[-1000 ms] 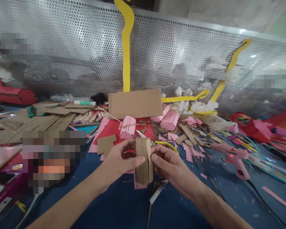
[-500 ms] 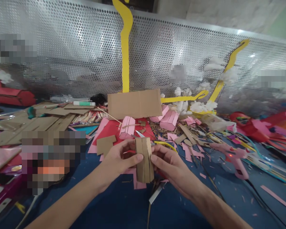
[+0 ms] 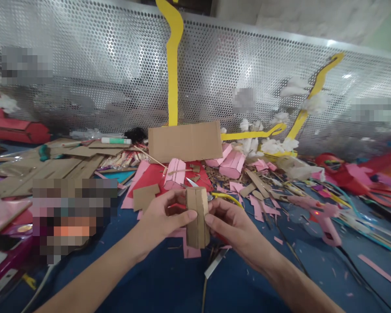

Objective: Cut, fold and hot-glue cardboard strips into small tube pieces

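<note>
Brown cardboard piece (image 3: 197,232) grasped in both hands (image 3: 164,219) (image 3: 230,221), clear plastic bag (image 3: 111,162) of small sticks (image 3: 127,157) beyond

Brn cardbd pc (image 3: 198,230), blu tbl (image 3: 159,282)

looked like a craft wkshp, blue surface (image 3: 163,282) was strewn w/ pink paper scraps (image 3: 256,208), cardbd pcs (image 3: 48,171) lay overlapping at L, pink glue gun (image 3: 326,214) sat at R, perf. metal panel (image 3: 215,65) ran along back
</note>
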`<state>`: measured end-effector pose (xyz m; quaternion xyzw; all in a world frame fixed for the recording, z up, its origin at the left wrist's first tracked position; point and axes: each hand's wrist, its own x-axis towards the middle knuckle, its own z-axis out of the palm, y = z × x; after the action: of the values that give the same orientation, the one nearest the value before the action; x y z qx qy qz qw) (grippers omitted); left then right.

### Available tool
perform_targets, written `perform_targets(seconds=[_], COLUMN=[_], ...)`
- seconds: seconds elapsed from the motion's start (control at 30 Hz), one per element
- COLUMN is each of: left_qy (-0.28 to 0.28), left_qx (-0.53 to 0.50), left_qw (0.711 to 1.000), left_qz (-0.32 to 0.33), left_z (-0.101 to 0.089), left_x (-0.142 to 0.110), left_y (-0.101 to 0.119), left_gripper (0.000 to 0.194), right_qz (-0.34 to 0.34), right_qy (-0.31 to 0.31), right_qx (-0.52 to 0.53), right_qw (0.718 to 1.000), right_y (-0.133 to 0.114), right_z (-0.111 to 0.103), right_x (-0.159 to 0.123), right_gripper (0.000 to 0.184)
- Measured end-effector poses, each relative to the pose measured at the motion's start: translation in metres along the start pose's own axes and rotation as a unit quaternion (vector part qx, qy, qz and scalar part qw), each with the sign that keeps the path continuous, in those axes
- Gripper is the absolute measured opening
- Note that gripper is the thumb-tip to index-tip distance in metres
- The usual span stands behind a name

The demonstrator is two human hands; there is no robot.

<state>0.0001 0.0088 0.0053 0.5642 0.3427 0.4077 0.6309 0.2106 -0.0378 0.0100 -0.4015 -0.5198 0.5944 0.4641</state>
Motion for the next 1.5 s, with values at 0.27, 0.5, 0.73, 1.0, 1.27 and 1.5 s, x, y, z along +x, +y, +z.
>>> perform_targets(seconds=[0.27,0.5,0.73,1.0,1.27,1.5], left_qy=[-0.003,-0.007,-0.008,-0.024,-0.027,-0.02], left_qx=[-0.022,-0.042,-0.044,-0.048,-0.059,-0.059], left_qw=[0.999,0.999,0.999,0.998,0.998,0.998], left_qz=[-0.027,-0.023,-0.022,-0.015,-0.016,-0.027], left_z=[0.002,0.001,0.0,-0.002,-0.002,-0.006], left_x=[-0.002,-0.002,-0.002,-0.001,-0.002,0.0], left_y=[0.005,0.005,0.007,0.004,0.003,0.001], left_gripper=[0.054,0.05,0.053,0.048,0.047,0.051], right_qz=[0.011,0.038,0.052,0.062,0.058,-0.021], right_qy=[0.014,0.024,0.003,-0.008,-0.014,0.047], right_qx=[0.025,0.061,0.059,0.075,0.084,-0.063], right_qw=[1.0,0.997,0.997,0.995,0.995,0.997], right_y=[0.001,-0.001,-0.002,-0.003,-0.001,-0.01], right_z=[0.0,0.004,0.004,0.005,0.006,-0.003], right_x=[-0.001,0.0,-0.001,-0.002,-0.003,-0.001], right_gripper=[0.036,0.041,0.044,0.044,0.042,0.041])
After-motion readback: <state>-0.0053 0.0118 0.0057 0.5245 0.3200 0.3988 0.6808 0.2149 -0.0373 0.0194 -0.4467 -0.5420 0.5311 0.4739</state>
